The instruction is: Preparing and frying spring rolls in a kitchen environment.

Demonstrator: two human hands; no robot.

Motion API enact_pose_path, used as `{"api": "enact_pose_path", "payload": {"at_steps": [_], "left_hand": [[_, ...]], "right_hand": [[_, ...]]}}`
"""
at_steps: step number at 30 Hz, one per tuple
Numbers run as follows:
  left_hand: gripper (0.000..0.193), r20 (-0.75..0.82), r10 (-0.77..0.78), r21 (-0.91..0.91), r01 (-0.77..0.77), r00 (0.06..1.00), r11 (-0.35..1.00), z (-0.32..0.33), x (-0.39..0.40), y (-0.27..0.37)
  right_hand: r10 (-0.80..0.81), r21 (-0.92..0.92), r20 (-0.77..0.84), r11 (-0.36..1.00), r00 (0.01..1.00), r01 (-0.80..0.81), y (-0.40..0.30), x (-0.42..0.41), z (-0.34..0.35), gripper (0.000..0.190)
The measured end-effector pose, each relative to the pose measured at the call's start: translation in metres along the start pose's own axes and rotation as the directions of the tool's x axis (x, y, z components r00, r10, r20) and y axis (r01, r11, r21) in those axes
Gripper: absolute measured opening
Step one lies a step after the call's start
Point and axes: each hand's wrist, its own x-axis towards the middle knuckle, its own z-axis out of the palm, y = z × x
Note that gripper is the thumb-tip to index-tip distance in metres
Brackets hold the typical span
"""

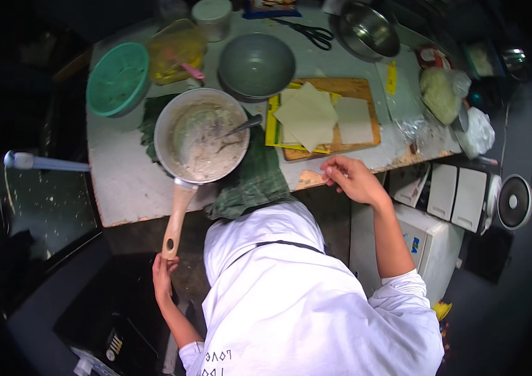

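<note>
A saucepan (162, 141) holds a pale, wet, lumpy mixture (204, 157), and a metal spoon (247, 124) leans in it. The pan rests on dark green cloth (251, 174) that hangs over the table's front edge. My left hand (164, 277) grips the tip of its wooden handle (176, 221), which juts out past the edge. Loosely bent, with nothing seen in its fingers, my right hand (348, 176) hovers by the table edge. Just beyond it, thin square wrapper sheets (306, 117) lie on yellow packaging (273, 127) and a wooden cutting board (371, 94).
Behind the pan stand a green colander (117, 77), a yellowish container (176, 51), a grey bowl (256, 66) and a lidded white tub (212, 21). Black-handled scissors (317, 36) lie near a steel bowl (369, 30). Plastic bags (442, 91) sit at the right. A white cabinet (402, 244) stands below.
</note>
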Motion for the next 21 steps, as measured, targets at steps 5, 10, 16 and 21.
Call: {"api": "enact_pose_path", "payload": {"at_steps": [5, 10, 16, 21], "left_hand": [[0.029, 0.093, -0.141, 0.116, 0.130, 0.986, 0.985, 0.016, -0.004, -0.055], [0.029, 0.196, -0.182, 0.244, 0.132, 0.964, 0.961, 0.025, 0.005, -0.051], [0.028, 0.158, -0.185, 0.242, 0.144, 0.970, 0.960, 0.018, 0.025, -0.028], [0.034, 0.140, -0.118, 0.208, 0.087, 0.983, 0.974, 0.021, 0.041, -0.017]], "right_hand": [[0.650, 0.269, 0.126, 0.705, 0.749, -0.657, 0.162, -0.087, 0.054, 0.038], [0.589, 0.575, 0.057, 0.641, 0.806, -0.509, 0.183, -0.094, 0.146, 0.041], [0.494, 0.864, 0.044, 0.417, 0.868, -0.281, 0.192, -0.082, 0.141, 0.023], [0.488, 0.630, -0.005, 0.679, 0.873, -0.376, 0.190, -0.094, 0.115, 0.026]]}}
